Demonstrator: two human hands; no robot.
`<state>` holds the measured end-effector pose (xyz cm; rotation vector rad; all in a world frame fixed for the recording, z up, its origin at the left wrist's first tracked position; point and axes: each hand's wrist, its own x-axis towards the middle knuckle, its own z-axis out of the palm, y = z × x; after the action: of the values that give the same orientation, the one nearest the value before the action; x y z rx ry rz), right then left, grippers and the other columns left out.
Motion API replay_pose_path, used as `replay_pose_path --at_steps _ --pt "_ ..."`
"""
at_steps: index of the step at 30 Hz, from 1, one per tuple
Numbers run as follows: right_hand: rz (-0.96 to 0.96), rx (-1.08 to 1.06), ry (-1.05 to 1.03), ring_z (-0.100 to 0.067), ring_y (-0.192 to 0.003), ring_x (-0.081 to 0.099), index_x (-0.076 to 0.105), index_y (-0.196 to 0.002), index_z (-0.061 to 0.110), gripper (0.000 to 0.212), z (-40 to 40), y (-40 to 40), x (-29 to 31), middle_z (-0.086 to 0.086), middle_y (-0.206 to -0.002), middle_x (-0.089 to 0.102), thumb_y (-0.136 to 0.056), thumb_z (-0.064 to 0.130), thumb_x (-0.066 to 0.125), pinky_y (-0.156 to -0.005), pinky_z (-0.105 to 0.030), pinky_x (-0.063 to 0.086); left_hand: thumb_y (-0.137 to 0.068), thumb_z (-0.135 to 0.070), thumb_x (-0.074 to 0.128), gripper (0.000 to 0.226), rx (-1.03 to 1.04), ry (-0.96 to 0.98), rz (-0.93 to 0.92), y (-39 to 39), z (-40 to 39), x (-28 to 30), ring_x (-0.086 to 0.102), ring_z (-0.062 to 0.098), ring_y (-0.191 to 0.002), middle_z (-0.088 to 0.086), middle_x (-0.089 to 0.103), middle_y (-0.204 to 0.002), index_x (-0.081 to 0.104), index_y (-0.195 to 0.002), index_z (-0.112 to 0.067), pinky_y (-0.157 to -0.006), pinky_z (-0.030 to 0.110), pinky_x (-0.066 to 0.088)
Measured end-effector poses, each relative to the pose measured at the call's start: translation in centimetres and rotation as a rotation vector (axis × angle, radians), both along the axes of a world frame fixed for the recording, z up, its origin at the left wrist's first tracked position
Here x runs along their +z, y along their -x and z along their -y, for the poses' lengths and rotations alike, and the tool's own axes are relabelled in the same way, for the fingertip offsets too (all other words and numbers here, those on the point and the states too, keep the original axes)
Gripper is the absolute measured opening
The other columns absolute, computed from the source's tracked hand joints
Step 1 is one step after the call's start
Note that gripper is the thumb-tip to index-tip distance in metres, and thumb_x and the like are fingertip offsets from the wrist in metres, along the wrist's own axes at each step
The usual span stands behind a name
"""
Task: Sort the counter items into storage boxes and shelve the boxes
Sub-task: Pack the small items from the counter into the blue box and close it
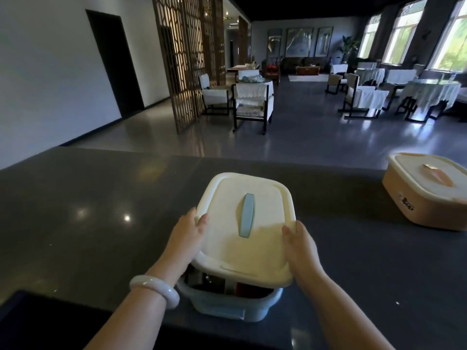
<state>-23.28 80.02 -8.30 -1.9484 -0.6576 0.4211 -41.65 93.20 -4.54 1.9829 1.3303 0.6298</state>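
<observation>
A cream lid (242, 223) with a pale blue handle (246, 215) is held tilted over a light blue storage box (227, 303) at the near edge of the dark tabletop (88, 210), its near edge raised so that dark and red contents are seen beneath. The lid's sides are gripped by the left hand (185, 238) and the right hand (300, 246), thumbs on top. A closed peach storage box (427, 190) is set well apart at the right.

Both hands hold a cream lid (242, 223) by its edges, left hand (185, 238) and right hand (302, 245), tilted over a pale blue box (227, 303) on the dark counter (88, 210). A lidded peach box (427, 190) sits well apart to the right.
</observation>
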Motion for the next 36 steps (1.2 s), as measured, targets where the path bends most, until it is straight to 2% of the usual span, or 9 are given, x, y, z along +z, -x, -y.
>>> replay_pose_path --at_steps 5,8,11,16,21,25,29,33,36 --pt "-0.013 -0.076 0.050 -0.016 -0.072 0.054 0.054 -0.102 0.011 0.022 -0.3 3.1 -2.0 -0.005 -0.090 0.061 -0.100 0.017 0.033 -0.055 -0.028 0.040 -0.104 -0.035 0.031 0.052 -0.025 0.112 0.020 3.0 -0.9 -3.5 0.044 0.024 -0.130 0.008 0.039 -0.149 0.022 -0.153 -0.022 -0.096 0.031 0.036" --pt "-0.024 -0.108 0.055 -0.020 -0.087 0.058 0.057 -0.116 0.017 0.029 0.0 3.7 -2.1 -0.001 -0.103 0.064 -0.100 0.015 0.033 -0.070 -0.033 0.046 -0.104 -0.031 0.033 0.049 -0.015 0.137 0.084 3.4 -1.0 -4.8 0.045 0.025 -0.128 0.009 0.041 -0.148 0.025 -0.152 -0.022 -0.092 0.028 0.034" --pt "-0.036 -0.121 0.039 -0.018 -0.075 0.055 0.061 -0.099 0.018 0.026 0.0 4.0 -1.9 -0.002 -0.087 0.064 -0.098 0.016 0.035 -0.066 -0.034 0.043 -0.104 -0.027 0.035 0.045 0.007 0.220 0.190 3.8 -1.2 -5.7 0.047 0.017 -0.120 0.006 0.045 -0.145 0.034 -0.148 -0.020 -0.094 0.027 0.033" --pt "-0.093 -0.137 0.065 -0.019 -0.098 0.058 0.054 -0.130 0.017 0.036 0.1 4.2 -2.1 -0.003 -0.116 0.062 -0.099 0.019 0.037 -0.079 -0.034 0.049 -0.103 -0.028 0.037 0.045 -0.008 0.350 0.266 4.2 -1.2 -6.8 0.048 0.025 -0.126 0.005 0.049 -0.141 0.037 -0.147 -0.023 -0.107 0.046 0.037" --pt "-0.138 -0.162 0.015 -0.019 -0.066 0.042 0.056 -0.090 0.003 0.021 -0.3 4.1 -2.2 -0.007 -0.075 0.052 -0.092 0.011 0.037 -0.058 -0.033 0.033 -0.103 -0.025 0.036 0.047 -0.094 0.287 0.133 3.6 -2.1 -6.3 0.047 0.026 -0.126 0.006 0.046 -0.143 0.031 -0.150 -0.023 -0.108 0.042 0.036" --pt "-0.141 -0.134 0.071 -0.018 -0.090 0.055 0.057 -0.123 0.013 0.034 -0.2 3.9 -1.7 -0.003 -0.105 0.060 -0.095 0.014 0.038 -0.075 -0.034 0.044 -0.101 -0.011 0.036 0.061 -0.269 -0.164 -0.128 2.9 -2.6 -5.2 0.004 0.019 -0.148 -0.001 0.000 -0.162 0.008 -0.154 -0.023 -0.117 0.036 0.015" --pt "0.300 -0.063 0.287 -0.021 -0.138 0.032 0.026 -0.150 0.020 0.053 0.8 4.4 -0.5 0.000 -0.153 0.032 -0.100 0.022 0.042 -0.110 -0.039 0.030 -0.103 -0.015 0.030 0.047 -0.527 -0.369 -0.236 2.4 -3.2 -5.8 0.000 0.012 -0.148 -0.007 0.013 -0.161 0.029 -0.150 -0.024 -0.120 0.042 0.006" --pt "0.565 0.381 0.183 0.009 -0.128 0.028 0.028 -0.145 0.039 0.053 2.5 7.3 0.3 0.024 -0.150 0.028 -0.096 0.043 0.047 -0.105 -0.018 0.023 -0.105 -0.022 0.027 0.044 -0.558 -0.297 -0.263 2.4 -3.9 -6.6 0.002 0.012 -0.148 -0.006 0.016 -0.160 0.031 -0.149 -0.025 -0.120 0.039 0.008" --pt "0.709 0.756 0.345 0.016 -0.138 -0.003 0.012 -0.151 0.040 0.079 3.3 8.6 -0.5 0.028 -0.155 0.003 -0.083 0.077 0.031 -0.114 -0.015 0.003 -0.103 -0.014 0.034 0.044 -0.555 -0.355 -0.130 2.8 -3.4 -7.1 0.007 0.014 -0.148 0.000 0.022 -0.159 0.036 -0.147 -0.016 -0.120 0.028 0.005"
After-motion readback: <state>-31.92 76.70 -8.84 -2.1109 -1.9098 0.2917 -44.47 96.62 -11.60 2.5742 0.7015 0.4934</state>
